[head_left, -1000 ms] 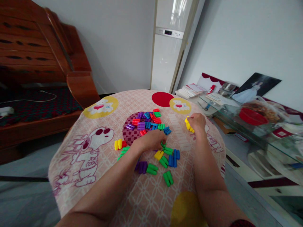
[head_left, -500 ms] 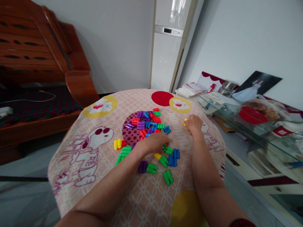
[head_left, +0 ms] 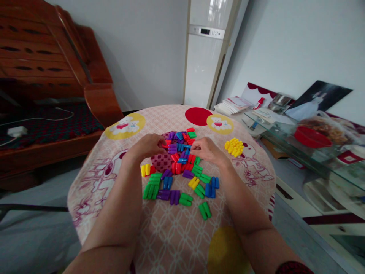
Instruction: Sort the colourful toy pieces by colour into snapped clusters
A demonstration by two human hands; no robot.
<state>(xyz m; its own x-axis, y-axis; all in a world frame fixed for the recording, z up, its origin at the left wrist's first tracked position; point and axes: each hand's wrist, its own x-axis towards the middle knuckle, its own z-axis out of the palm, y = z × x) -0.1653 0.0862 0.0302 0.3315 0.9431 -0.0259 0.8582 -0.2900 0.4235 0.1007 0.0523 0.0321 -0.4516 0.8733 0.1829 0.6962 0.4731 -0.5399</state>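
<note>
Bare hands (head_left: 207,150), dark red-patterned right sleeve edge (head_left: 293,268)

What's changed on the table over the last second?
The right hand has left the yellow cluster, moving left to the mixed blocks. The left hand has shifted left and away from the wearer, to the pile's left side. Whether either grips a block is unclear. The nearest green block stayed put.

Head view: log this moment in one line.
left hand: near colored blocks, grip unclear | right hand: near colored blocks, grip unclear | yellow block cluster: on tablecloth, right of right hand
</note>
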